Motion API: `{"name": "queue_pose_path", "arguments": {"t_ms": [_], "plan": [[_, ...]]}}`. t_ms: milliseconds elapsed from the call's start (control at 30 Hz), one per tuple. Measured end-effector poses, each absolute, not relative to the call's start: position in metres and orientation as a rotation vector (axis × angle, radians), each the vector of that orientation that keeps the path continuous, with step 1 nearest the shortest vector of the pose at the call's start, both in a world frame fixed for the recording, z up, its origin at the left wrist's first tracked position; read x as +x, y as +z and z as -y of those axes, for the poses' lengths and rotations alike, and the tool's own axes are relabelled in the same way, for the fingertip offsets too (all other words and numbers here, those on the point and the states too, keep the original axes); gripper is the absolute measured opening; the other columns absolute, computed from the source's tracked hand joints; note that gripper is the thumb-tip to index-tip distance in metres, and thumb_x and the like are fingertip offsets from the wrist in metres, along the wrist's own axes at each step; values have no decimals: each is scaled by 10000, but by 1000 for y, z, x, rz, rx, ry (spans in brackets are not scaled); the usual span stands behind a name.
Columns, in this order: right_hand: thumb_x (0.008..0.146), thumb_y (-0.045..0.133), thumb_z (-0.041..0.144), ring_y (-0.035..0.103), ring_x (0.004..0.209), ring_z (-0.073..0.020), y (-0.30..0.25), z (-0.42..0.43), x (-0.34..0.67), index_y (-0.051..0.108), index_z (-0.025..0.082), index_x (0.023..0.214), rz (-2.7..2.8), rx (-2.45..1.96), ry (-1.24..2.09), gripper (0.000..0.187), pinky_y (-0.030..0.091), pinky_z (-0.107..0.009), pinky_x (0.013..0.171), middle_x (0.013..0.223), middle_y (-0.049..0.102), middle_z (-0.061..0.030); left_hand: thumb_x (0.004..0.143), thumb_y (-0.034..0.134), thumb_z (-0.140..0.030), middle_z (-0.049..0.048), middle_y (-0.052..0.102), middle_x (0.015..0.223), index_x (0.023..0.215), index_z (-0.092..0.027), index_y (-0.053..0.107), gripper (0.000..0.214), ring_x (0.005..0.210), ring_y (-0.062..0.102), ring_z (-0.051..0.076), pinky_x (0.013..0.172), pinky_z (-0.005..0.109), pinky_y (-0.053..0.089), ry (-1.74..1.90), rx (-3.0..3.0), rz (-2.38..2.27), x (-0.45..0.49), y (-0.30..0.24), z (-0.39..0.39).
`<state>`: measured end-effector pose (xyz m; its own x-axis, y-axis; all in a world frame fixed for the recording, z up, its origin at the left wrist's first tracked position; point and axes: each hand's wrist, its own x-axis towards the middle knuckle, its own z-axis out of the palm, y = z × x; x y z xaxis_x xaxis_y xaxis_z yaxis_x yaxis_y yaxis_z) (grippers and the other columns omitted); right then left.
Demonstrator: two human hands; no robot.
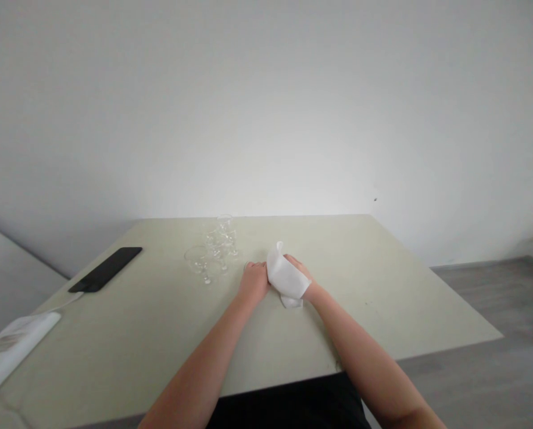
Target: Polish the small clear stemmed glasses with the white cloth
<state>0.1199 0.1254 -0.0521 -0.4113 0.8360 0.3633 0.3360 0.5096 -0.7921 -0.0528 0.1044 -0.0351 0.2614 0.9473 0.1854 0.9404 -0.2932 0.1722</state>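
— Right hand [299, 266]: you're holding white cloth [286, 276], centre frame; left hand [254, 281] is resting beside it, grip unclear.
— How's it handling?
— Looking soft, light, limp, probably; you're best gathering its middle.

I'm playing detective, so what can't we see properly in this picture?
All in the head view:
Inside the left hand: hidden by the back of that hand.
Part of the right hand: covered by the white cloth.
How many clear glasses: they overlap and are see-through.
The white object: cut off by the left edge, markings blurred.
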Motion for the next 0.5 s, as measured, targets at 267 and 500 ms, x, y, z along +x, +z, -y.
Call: {"name": "queue_pose_path", "arguments": {"t_ms": [267,500], "plan": [[870,555,252,377,1351,-251,-30,-107,119,433,188,1400,2047,-723,725,548,310,-384,1145,1423,412,-121,893,553,-386,84,721,923,1201,-198,509,364,847,689,216,679,266,421,599,2119,-1871,-55,-41,-109],[802,578,278,591,953,-191,-50,-122,112,593,197,1053,1688,-868,1149,264,480,-321,894,981,651,-26,911,475,-165,59,700,880,1076,-204,548,185,876,659,208,840,327,411,649,2460,-1851,-56,-34,-103]]}}
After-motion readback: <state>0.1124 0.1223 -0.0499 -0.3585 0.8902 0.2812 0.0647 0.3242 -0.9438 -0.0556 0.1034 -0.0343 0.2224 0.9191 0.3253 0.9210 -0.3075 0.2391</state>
